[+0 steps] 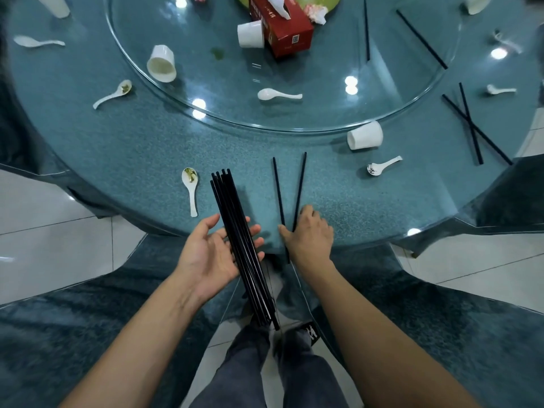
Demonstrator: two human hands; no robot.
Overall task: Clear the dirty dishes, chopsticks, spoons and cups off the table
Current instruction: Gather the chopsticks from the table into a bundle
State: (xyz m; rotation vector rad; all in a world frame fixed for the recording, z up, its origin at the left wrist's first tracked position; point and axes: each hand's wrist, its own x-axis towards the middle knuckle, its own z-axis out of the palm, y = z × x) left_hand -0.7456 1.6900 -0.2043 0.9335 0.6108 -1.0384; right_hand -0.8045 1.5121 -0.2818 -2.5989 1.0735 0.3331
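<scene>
My left hand (206,254) lies palm up at the table's near edge, and a bundle of several black chopsticks (232,219) rests across its straight, relaxed fingers. My right hand (312,237) is palm down on the table edge, its fingers curled over the near ends of a loose pair of black chopsticks (300,184) that fan out away from me. A dirty white spoon (190,184) lies just left of the bundle. To the right, a white cup (365,136) lies on its side and beside it is another spoon (382,166).
The round teal table (132,148) carries a glass turntable (412,92) with a red tissue box (282,28), two tipped cups (162,64) (250,35), a spoon (276,95) and two chopsticks (366,30). A crossed chopstick pair (471,125) lies at the right. More spoons lie at the left. Chairs flank me.
</scene>
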